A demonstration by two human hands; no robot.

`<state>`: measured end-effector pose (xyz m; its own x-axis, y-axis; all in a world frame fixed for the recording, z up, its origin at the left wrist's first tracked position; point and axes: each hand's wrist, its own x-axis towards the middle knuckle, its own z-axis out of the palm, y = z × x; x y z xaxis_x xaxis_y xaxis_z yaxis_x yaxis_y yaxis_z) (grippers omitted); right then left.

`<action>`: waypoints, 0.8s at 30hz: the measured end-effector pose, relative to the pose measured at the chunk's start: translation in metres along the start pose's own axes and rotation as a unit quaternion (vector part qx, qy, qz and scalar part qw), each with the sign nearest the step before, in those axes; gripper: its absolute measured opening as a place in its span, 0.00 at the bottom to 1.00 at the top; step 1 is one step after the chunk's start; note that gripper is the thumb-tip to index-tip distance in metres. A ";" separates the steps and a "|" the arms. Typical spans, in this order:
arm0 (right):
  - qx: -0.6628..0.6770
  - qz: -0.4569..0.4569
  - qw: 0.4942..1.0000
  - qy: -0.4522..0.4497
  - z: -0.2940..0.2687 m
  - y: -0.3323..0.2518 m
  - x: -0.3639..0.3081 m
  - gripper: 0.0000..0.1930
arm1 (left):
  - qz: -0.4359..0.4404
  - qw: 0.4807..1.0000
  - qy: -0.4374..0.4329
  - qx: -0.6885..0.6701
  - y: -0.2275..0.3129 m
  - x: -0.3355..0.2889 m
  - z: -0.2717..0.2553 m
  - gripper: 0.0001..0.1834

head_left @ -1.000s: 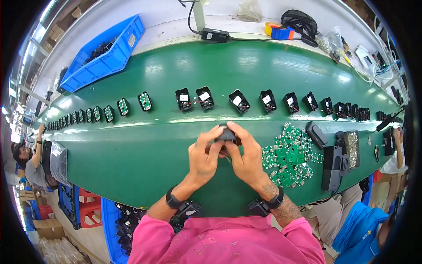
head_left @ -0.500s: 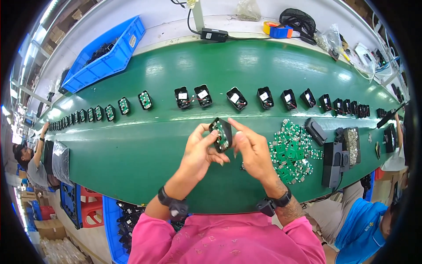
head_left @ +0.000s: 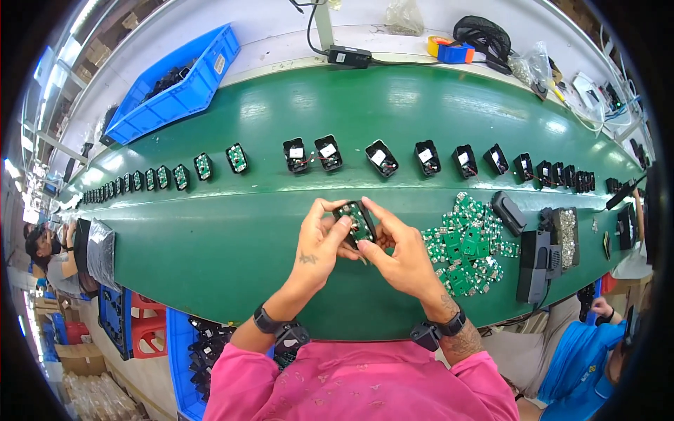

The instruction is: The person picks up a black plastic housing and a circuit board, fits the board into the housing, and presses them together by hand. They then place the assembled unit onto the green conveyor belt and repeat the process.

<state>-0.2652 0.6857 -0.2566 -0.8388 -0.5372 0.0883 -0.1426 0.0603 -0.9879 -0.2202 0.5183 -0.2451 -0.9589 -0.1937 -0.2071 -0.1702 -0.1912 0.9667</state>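
Between my hands, above the green table, is a black plastic case (head_left: 370, 210) with a green circuit board (head_left: 354, 219) in its open side. My left hand (head_left: 321, 238) grips the case from the left, its thumb on the board. My right hand (head_left: 397, 249) wraps the other side, thumb pressed on the board's lower part. The fingers under the case are partly hidden. To the right of my right hand lies a heap of loose green circuit boards (head_left: 467, 245). Beyond my hands stands a row of black cases with white-labelled parts and wires inside (head_left: 382, 158).
Cases fitted with green boards (head_left: 237, 158) continue the row leftward. A blue crate (head_left: 175, 91) sits at the far left. A black charger-like device (head_left: 531, 266) and a box of small metal parts (head_left: 565, 235) stand right of the heap. Co-workers sit at both sides.
The case has turned so its board faces up toward me. My right thumb has come down onto the board, and the right index finger lies along the case's far edge.
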 end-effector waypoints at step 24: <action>-0.407 -0.084 0.904 -0.096 -0.067 0.030 -0.044 0.21 | 0.210 0.799 0.259 0.501 0.027 0.133 -0.157 0.22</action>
<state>-0.2677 0.7671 -0.2819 -0.6746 -0.7271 0.1276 -0.6643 0.5226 -0.5344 -0.3170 0.3358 -0.2706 -0.8012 -0.4597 0.3831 -0.2030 0.8110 0.5486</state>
